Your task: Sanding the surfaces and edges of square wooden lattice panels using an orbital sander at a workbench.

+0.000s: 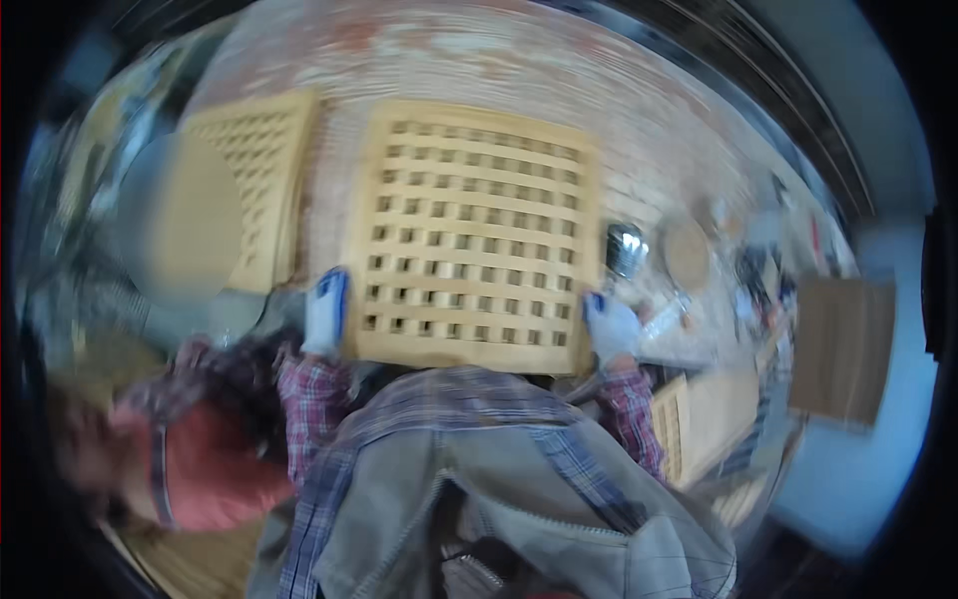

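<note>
Head view: your left hand [325, 311] and right hand [612, 327], both gloved, grasp the lattice [469, 358] by its opposite side edges, near the end closest to you; blur hides how the fingertips wrap. The lattice is straight ahead of your body, over the worktable [479, 50]. Left of it, apart, lies a second lattice [289, 160]. Right of it stands a dark jar [626, 250], near a brown disc [686, 254]. Someone in a red top [225, 467] is at your left.
</note>
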Demonstrator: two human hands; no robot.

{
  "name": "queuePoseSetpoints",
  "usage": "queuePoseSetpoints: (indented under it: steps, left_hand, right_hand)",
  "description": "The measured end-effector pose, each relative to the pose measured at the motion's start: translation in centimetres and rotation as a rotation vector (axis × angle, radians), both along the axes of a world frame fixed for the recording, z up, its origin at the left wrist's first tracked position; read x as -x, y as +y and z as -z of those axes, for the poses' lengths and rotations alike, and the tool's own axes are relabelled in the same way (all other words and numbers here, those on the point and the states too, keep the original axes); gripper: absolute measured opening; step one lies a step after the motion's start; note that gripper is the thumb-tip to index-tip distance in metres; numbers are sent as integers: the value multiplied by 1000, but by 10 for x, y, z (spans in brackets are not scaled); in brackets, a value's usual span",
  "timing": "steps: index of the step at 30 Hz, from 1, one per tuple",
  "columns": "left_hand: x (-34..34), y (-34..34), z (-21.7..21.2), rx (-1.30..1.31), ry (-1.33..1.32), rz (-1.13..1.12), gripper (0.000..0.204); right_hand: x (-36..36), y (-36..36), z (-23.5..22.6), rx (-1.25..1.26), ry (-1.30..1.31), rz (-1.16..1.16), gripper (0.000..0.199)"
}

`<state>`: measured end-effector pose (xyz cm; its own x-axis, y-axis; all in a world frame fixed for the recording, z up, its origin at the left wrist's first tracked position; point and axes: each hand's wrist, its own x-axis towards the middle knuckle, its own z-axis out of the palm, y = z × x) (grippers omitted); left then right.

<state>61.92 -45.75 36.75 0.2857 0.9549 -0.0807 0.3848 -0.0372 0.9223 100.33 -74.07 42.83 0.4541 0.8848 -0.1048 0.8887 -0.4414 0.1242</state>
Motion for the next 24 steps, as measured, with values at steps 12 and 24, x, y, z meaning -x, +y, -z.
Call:
queuePoseSetpoints:
  steps: [12,24]
  left_hand:
    - [-46,-2,-67,-476,361,445,27]
    - [-34,-3,-62,-719,519,468,19]
  right_hand:
    - [-71,-80,34,-452,130,1055,35]
    - [-181,-145,121,-209,135,904,35]
